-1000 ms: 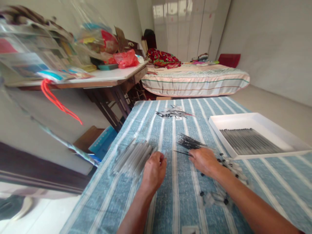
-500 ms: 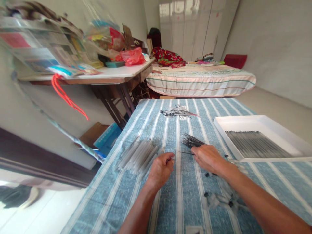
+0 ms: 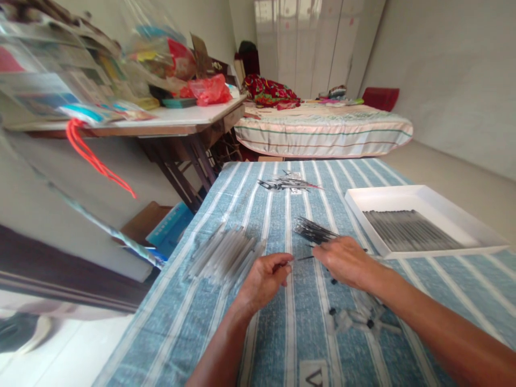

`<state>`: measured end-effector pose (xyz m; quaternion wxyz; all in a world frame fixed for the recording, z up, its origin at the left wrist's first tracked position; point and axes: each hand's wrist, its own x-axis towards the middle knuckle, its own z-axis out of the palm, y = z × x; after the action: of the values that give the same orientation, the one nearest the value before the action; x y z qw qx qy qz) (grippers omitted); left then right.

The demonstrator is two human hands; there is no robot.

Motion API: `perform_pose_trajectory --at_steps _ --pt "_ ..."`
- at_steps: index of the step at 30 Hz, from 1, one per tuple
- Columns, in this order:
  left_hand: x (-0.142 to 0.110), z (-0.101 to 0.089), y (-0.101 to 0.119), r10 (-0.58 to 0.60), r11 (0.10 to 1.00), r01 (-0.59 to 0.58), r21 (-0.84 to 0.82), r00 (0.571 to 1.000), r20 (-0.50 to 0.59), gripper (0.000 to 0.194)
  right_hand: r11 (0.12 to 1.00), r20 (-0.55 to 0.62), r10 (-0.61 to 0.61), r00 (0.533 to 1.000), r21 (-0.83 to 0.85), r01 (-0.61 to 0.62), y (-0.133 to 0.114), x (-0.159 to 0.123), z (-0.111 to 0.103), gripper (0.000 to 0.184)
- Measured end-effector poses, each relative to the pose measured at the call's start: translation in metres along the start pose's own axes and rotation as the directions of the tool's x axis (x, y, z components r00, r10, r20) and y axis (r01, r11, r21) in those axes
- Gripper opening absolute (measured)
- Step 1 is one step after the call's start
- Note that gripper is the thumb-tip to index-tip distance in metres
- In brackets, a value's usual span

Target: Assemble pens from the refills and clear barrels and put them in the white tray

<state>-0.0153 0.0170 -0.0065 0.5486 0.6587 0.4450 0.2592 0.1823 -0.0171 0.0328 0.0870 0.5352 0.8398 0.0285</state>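
My right hand (image 3: 342, 260) is closed in a pinch on a thin dark stick (image 3: 305, 258), whose tip points left. Just behind it lies a bundle of thin dark sticks (image 3: 312, 230). Facing that tip, my left hand (image 3: 266, 279) has thumb and forefinger pressed together; a small pale bit shows at the fingertips, too small to name. Left of this hand lies a heap of translucent grey tubes (image 3: 226, 255). Below my right forearm are scattered clear pieces with black ends (image 3: 363, 317).
A white tray (image 3: 387, 251) at the right holds a row of grey-black sticks (image 3: 411, 230). Loose dark sticks (image 3: 288, 184) lie near the far edge of the striped cloth (image 3: 242, 344). A side table (image 3: 173, 118) with bags stands left, a bed (image 3: 322, 129) behind.
My hands have come closer together, and the stick's tip is nearer my left fingertips. The whole view has shifted slightly, so the surroundings appear further left.
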Motion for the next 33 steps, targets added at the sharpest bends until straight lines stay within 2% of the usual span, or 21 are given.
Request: perform_pose_trajectory --at_steps 5,9,15,20,24,27,30,31,33 --pt "-0.003 0.000 0.002 -0.018 1.000 0.018 -0.002 0.986 0.164 0.016 0.995 -0.052 -0.097 0.994 -0.045 0.094 0.003 -0.006 -0.007 0.018" --pt "-0.006 0.000 0.004 -0.014 0.999 0.023 -0.037 0.974 0.226 0.014 0.991 -0.079 -0.117 0.990 -0.072 0.112 0.005 -0.008 -0.011 0.016" --pt "-0.005 0.002 0.003 -0.047 0.997 0.057 -0.056 0.983 0.175 0.017 0.992 -0.042 -0.120 0.992 -0.038 0.118 0.008 -0.010 -0.013 0.014" --pt "-0.006 0.003 0.002 -0.032 0.995 0.050 -0.080 0.975 0.219 0.020 0.992 -0.026 -0.121 0.992 -0.037 0.120 0.006 -0.014 -0.013 0.013" --pt "-0.007 0.006 0.009 -0.009 0.994 0.034 -0.100 0.972 0.234 0.017 0.986 -0.104 -0.162 0.981 -0.052 0.157 -0.008 -0.015 -0.016 0.014" --pt "-0.008 0.009 0.012 0.047 0.988 -0.010 -0.154 0.969 0.242 0.013 0.982 -0.235 -0.187 0.954 -0.026 0.186 -0.018 -0.017 -0.017 0.016" --pt "-0.008 0.010 0.010 0.098 0.960 -0.044 -0.277 0.978 0.183 0.014 0.985 -0.369 -0.123 0.921 0.070 0.159 -0.014 -0.023 -0.014 0.017" --pt "-0.007 0.011 0.008 0.102 0.945 -0.047 -0.323 0.983 0.155 0.016 0.986 -0.377 -0.086 0.922 0.098 0.132 -0.011 -0.026 -0.011 0.018" --pt "-0.007 0.011 0.005 0.104 0.911 -0.052 -0.409 0.989 0.106 0.022 0.990 -0.314 -0.032 0.949 0.123 0.074 -0.004 -0.030 -0.003 0.019"
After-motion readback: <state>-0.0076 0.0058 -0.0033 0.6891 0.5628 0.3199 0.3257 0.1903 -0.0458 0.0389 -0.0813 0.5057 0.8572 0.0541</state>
